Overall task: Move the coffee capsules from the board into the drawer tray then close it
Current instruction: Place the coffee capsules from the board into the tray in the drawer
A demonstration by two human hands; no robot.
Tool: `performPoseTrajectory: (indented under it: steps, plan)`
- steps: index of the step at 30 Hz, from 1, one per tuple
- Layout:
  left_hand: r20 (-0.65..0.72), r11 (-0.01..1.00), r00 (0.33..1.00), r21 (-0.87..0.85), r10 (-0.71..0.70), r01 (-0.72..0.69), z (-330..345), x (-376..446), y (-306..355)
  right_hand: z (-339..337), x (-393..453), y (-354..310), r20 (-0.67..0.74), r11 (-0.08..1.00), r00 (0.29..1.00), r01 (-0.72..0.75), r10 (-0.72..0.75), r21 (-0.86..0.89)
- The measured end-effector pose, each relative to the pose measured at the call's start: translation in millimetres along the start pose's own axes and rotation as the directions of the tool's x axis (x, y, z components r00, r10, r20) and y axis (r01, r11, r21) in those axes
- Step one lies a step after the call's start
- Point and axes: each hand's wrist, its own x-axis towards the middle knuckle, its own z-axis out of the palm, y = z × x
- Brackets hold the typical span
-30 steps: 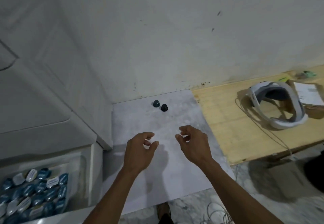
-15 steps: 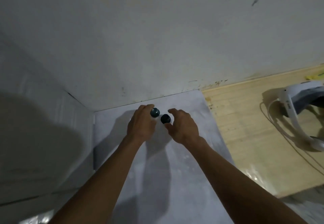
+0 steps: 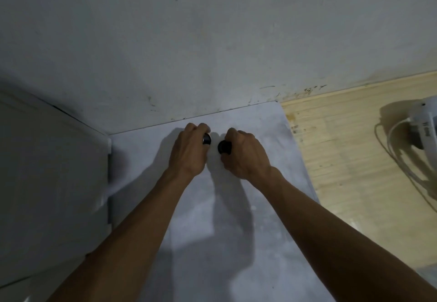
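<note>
Since the previous frame, both hands have closed from a loose reach into pinch grips, one capsule apiece. Left hand (image 3: pixel 189 152) is curled around the left capsule (image 3: pixel 206 139), of which only a dark sliver shows between thumb and fingers; right hand (image 3: pixel 246 155) is clamped on the right capsule (image 3: pixel 224 147), whose dark round face points toward the other hand. Hands sit close together but not touching, near the far edge of the pale board (image 3: pixel 212 230), just short of the wall (image 3: pixel 212 41).

Progress, as a judgement: no other capsules show on the board, so these two are probably the last (the drawer tray lies outside the frame, so its contents cannot be checked here). Remaining steps are carrying both to the tray, releasing them, and closing the drawer.

Whether either capsule has left the board surface cannot be told. White cabinet (image 3: pixel 52 183) fills the left side; a wooden bench (image 3: pixel 354 160) and a cropped white headset (image 3: pixel 423 126) with cable lie to the right.
</note>
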Motion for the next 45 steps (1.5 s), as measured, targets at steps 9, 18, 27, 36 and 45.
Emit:
performPoseTrajectory:
  steps: [9,18,27,36,45]
  plan:
    - [-0.097,0.996,0.995,-0.088,0.007,-0.016,0.1,-16.7,2.1,-0.2,-8.7,11.6,-0.078,0.986,0.992,0.110,-0.100,0.129]
    - [-0.446,0.912,0.893,-0.389,-0.061,-0.132,43.7,-39.6,-4.7,41.7,-23.5,30.5,-0.445,0.951,0.892,0.199,-0.075,0.238]
    - [-0.580,0.940,0.815,-0.286,-0.015,-0.186,63.3,-40.9,-15.5,70.3,-22.5,40.4,-0.685,0.927,0.725,0.302,-0.070,0.224]
    - [-0.546,0.902,0.822,-0.420,-0.159,-0.104,45.6,-76.0,-9.8,46.3,-59.9,34.0,-0.569,0.929,0.816,0.282,-0.099,0.241]
    - [-0.487,0.829,0.838,-0.554,-0.246,-0.078,-8.9,-182.8,21.4,4.5,-147.8,-7.0,-0.527,0.870,0.843,0.336,-0.108,0.360]
